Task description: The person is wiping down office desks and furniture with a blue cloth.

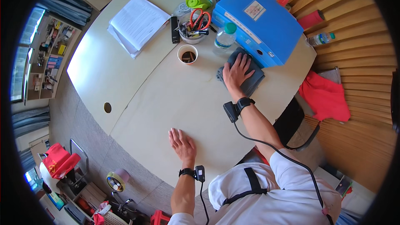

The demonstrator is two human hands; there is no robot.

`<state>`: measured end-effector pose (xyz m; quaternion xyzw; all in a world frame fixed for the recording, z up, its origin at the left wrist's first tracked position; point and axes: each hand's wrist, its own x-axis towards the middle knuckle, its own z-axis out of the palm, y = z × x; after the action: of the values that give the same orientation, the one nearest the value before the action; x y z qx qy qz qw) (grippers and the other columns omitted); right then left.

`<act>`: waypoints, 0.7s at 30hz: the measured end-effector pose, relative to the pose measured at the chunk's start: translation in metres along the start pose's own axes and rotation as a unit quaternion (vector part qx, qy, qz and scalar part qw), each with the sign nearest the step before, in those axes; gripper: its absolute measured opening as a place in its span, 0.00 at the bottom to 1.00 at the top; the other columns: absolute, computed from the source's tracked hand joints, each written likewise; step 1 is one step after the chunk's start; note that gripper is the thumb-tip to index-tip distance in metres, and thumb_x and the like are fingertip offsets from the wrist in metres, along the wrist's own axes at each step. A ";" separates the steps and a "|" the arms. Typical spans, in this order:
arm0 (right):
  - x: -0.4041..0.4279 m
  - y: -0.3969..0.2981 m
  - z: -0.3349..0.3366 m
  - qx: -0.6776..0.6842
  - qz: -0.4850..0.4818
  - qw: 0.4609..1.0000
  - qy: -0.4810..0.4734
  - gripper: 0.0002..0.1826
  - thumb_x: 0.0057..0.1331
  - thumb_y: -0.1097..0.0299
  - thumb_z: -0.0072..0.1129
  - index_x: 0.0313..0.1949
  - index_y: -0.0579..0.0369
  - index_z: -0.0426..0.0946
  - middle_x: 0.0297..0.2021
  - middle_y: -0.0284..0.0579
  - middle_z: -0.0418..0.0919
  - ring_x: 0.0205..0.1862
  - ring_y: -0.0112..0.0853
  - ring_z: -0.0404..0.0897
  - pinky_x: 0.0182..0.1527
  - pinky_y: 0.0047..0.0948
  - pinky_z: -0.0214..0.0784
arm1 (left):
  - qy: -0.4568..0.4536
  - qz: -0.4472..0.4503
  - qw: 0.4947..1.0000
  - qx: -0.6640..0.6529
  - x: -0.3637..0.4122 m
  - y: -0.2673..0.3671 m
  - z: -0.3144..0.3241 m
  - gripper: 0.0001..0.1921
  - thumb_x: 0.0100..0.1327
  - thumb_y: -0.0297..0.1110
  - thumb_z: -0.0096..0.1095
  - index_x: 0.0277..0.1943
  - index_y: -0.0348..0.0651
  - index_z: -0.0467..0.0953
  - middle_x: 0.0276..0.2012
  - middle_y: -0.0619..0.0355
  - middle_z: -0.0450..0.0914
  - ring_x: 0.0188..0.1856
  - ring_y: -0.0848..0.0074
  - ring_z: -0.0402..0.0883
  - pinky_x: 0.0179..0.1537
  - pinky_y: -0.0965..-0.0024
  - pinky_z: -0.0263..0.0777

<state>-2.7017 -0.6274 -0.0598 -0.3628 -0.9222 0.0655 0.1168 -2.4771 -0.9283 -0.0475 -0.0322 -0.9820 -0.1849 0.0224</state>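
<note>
My right hand [236, 72] lies palm down on a folded grey cloth [253, 80], its fingers spread over the top. The cloth rests on the pale table [162, 100], close against the lower edge of a blue file box [265, 22]. Flat on the bare tabletop nearer my body is my left hand [182, 146], holding nothing, with its fingers slightly apart. A clear plastic bottle with a green cap [224, 39] stands just beyond the cloth. To its left is a paper cup [187, 54] with dark liquid and what look like cigarette butts inside.
A clear pen holder [192, 38] contains pens and orange-handled scissors [208, 20]. Beside it are a black case [175, 30], a green roll [198, 2] and stacked papers [139, 23]. A second bottle [320, 39] lies by the slatted wood at right. Black cables run from both wrists.
</note>
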 end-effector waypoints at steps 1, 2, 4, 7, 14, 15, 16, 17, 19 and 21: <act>-0.001 0.001 -0.002 -0.001 -0.003 1.000 -0.002 0.39 0.69 0.49 0.53 0.75 0.54 0.62 0.77 0.51 0.58 0.80 0.50 0.49 0.71 0.80 0.35 | 0.001 0.000 1.000 -0.007 -0.001 0.000 0.000 0.28 0.73 0.30 0.50 0.74 0.39 0.59 0.78 0.40 0.56 0.80 0.43 0.52 0.76 0.43 0.50; 0.000 0.002 -0.004 0.008 -0.040 0.999 0.000 0.39 0.68 0.50 0.53 0.75 0.53 0.62 0.77 0.51 0.58 0.80 0.49 0.50 0.72 0.78 0.35 | 0.000 -0.002 1.000 -0.008 0.002 -0.001 0.001 0.28 0.73 0.30 0.50 0.74 0.39 0.59 0.78 0.40 0.56 0.80 0.43 0.52 0.76 0.43 0.50; -0.006 0.010 -0.010 0.015 -0.080 0.997 0.001 0.38 0.68 0.50 0.53 0.74 0.53 0.63 0.77 0.51 0.59 0.80 0.48 0.51 0.73 0.77 0.35 | 0.013 0.004 1.000 0.002 0.004 -0.001 0.002 0.28 0.71 0.31 0.53 0.73 0.39 0.61 0.77 0.39 0.57 0.79 0.43 0.53 0.76 0.42 0.51; -0.035 0.029 -0.031 0.047 -0.194 0.979 -0.048 0.40 0.66 0.54 0.53 0.76 0.52 0.61 0.78 0.50 0.57 0.80 0.47 0.52 0.76 0.71 0.33 | 0.002 0.000 1.000 0.010 0.002 -0.004 -0.001 0.28 0.72 0.31 0.53 0.73 0.39 0.60 0.77 0.39 0.56 0.79 0.43 0.52 0.76 0.42 0.50; -0.056 0.035 -0.036 0.035 -0.206 0.969 -0.132 0.45 0.64 0.53 0.56 0.78 0.52 0.56 0.80 0.51 0.51 0.82 0.47 0.46 0.77 0.70 0.29 | 0.002 -0.011 1.000 0.001 -0.004 -0.005 -0.002 0.29 0.72 0.31 0.53 0.74 0.40 0.60 0.78 0.40 0.56 0.80 0.43 0.51 0.76 0.42 0.50; -0.046 0.029 -0.025 0.026 -0.148 0.984 -0.099 0.44 0.65 0.52 0.55 0.78 0.53 0.56 0.80 0.52 0.51 0.82 0.50 0.46 0.75 0.74 0.29 | -0.002 -0.006 1.000 -0.002 -0.002 -0.002 -0.002 0.29 0.72 0.31 0.54 0.74 0.40 0.60 0.78 0.40 0.56 0.80 0.44 0.52 0.76 0.43 0.50; -0.033 0.019 -0.016 0.020 -0.092 0.993 -0.066 0.43 0.66 0.51 0.54 0.78 0.54 0.56 0.80 0.53 0.51 0.82 0.52 0.46 0.74 0.78 0.30 | -0.004 -0.004 1.000 -0.003 0.002 0.001 -0.002 0.29 0.72 0.32 0.54 0.74 0.40 0.60 0.78 0.41 0.56 0.80 0.45 0.52 0.76 0.43 0.50; -0.023 0.009 -0.011 0.021 -0.097 0.993 -0.069 0.43 0.66 0.51 0.54 0.78 0.54 0.56 0.80 0.53 0.51 0.82 0.52 0.46 0.74 0.78 0.30 | -0.004 -0.009 1.000 -0.001 0.003 0.000 -0.001 0.29 0.72 0.32 0.54 0.74 0.40 0.60 0.78 0.41 0.56 0.80 0.45 0.52 0.76 0.43 0.50; -0.006 -0.007 -0.004 0.016 0.002 0.998 -0.053 0.42 0.69 0.49 0.52 0.78 0.54 0.56 0.80 0.53 0.51 0.81 0.53 0.45 0.71 0.81 0.30 | -0.002 -0.008 1.000 -0.004 0.002 0.000 0.001 0.29 0.72 0.32 0.54 0.74 0.40 0.60 0.78 0.41 0.56 0.80 0.45 0.52 0.76 0.43 0.51; 0.002 -0.010 0.000 0.007 0.001 0.999 -0.041 0.41 0.69 0.49 0.51 0.77 0.54 0.58 0.79 0.52 0.53 0.81 0.52 0.45 0.71 0.82 0.32 | -0.002 -0.009 1.000 -0.008 0.003 0.000 0.001 0.29 0.72 0.32 0.55 0.73 0.40 0.60 0.78 0.42 0.56 0.79 0.45 0.52 0.76 0.43 0.51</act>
<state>-2.7099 -0.6332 -0.0570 -0.3602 -0.9252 0.0875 0.0811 -2.4805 -0.9277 -0.0479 -0.0239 -0.9808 -0.1925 0.0187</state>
